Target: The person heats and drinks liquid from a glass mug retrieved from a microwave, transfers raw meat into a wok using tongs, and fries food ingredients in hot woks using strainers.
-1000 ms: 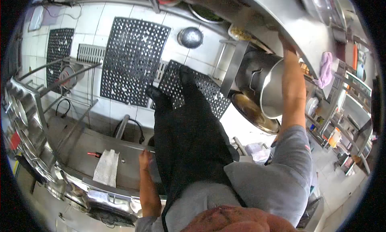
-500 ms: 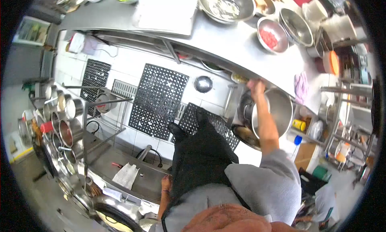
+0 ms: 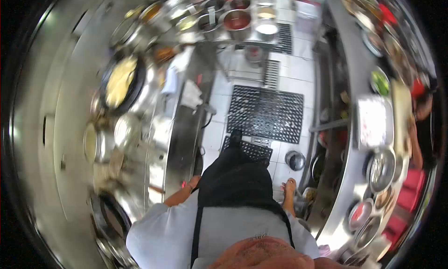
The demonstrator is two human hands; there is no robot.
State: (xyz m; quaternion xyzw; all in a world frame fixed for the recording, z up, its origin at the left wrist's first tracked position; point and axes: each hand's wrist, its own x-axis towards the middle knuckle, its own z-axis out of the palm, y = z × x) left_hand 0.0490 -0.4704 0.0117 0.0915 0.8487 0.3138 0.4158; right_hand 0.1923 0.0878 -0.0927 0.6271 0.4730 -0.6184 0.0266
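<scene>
In a narrow tiled aisle, the left hand (image 3: 193,181) hangs beside the near part of the steel cooking counter (image 3: 179,143) on the left, and the right hand (image 3: 290,185) is just on the near side of a round metal bowl (image 3: 295,160) on the white floor (image 3: 282,150); whether either grips anything, I cannot tell. Perforated black mats (image 3: 266,112) cover the middle of the aisle, with sauce pots (image 3: 237,20) clustered at the far left. Along the right runs a steel worktable (image 3: 343,45) bearing a white tray (image 3: 374,122) and food bowls (image 3: 381,170).
</scene>
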